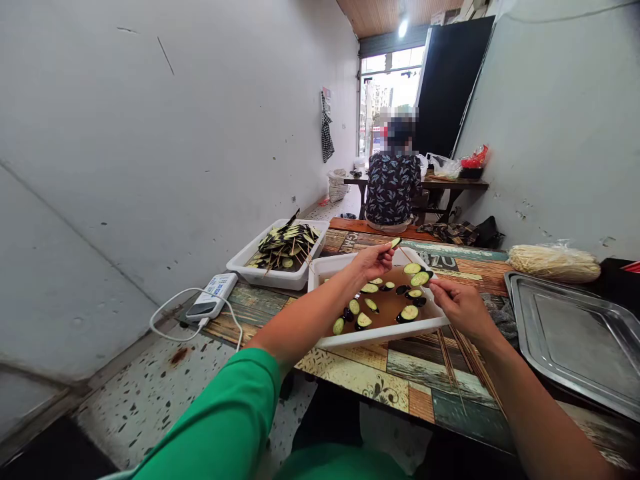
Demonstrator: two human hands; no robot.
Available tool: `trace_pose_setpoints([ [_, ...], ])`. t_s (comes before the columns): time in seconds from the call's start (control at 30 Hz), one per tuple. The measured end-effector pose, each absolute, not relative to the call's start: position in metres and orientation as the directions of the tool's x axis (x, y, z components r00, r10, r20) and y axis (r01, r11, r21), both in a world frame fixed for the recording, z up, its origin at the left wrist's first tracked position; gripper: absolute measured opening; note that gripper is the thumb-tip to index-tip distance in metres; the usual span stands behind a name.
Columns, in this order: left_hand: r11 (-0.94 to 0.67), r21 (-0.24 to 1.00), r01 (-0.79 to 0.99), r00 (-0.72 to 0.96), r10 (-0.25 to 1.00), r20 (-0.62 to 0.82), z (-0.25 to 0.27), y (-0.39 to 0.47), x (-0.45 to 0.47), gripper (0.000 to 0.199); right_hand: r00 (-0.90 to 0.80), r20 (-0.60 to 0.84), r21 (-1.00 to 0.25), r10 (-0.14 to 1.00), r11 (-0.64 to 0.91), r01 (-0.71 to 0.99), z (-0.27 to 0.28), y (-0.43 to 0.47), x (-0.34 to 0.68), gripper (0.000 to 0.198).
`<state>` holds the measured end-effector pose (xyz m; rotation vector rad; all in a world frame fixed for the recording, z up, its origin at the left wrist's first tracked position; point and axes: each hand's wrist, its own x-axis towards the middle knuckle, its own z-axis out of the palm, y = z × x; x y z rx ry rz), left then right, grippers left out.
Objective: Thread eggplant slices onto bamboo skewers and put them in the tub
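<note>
My left hand (374,262) pinches a slice of eggplant (396,243) above the far side of a white tub (320,341). My right hand (459,305) is closed at the tub's right edge, gripping a bamboo skewer that carries a few eggplant slices (421,279). The skewer's thin tip (406,255) points up and left toward the slice in my left hand. In the tub, brownish water (383,313) holds several loose eggplant slices (409,313). Bare skewers (449,360) lie on the table below my right hand.
A second white tub (240,268), back left, is heaped with skewered eggplant (287,243). A white device with a cable (215,297) sits at the table's left edge. Metal trays (580,333) and bagged pale noodle-like strands (554,261) lie right. A person (393,187) sits beyond the table.
</note>
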<state>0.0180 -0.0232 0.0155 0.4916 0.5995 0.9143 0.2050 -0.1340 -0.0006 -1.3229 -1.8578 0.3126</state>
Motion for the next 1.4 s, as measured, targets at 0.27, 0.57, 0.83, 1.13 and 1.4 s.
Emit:
trace_pose_setpoints([
  [0.27, 0.402, 0.735, -0.546, 0.378, 0.901, -0.212, 0.013, -0.026, 0.023, 0.014, -0.121, 0.454, -0.597, 0.883, 0.403, 0.694, -0.005, -0.132, 0.208, 0.031],
  [0.57, 0.269, 0.866, -0.421, 0.319, 0.938, -0.136, 0.011, -0.034, 0.031, 0.016, -0.106, 0.43, -0.593, 0.896, 0.369, 0.716, 0.0, -0.138, 0.206, 0.029],
  [0.83, 0.22, 0.925, -0.309, 0.347, 0.932, -0.106, 0.008, -0.045, 0.037, 0.021, -0.07, 0.394, -0.552, 0.916, 0.297, 0.779, -0.002, -0.138, 0.203, 0.033],
  [1.13, 0.172, 0.945, -0.278, 0.379, 0.924, -0.057, 0.004, -0.046, 0.041, 0.015, -0.042, 0.534, -0.568, 0.845, 0.395, 0.722, -0.01, -0.125, 0.21, 0.032],
  [1.4, -0.308, 0.753, 0.581, 0.221, 0.951, 0.218, -0.013, -0.014, 0.005, 0.004, 0.131, 0.518, -0.671, 0.845, 0.306, 0.676, -0.009, -0.121, 0.218, 0.035],
])
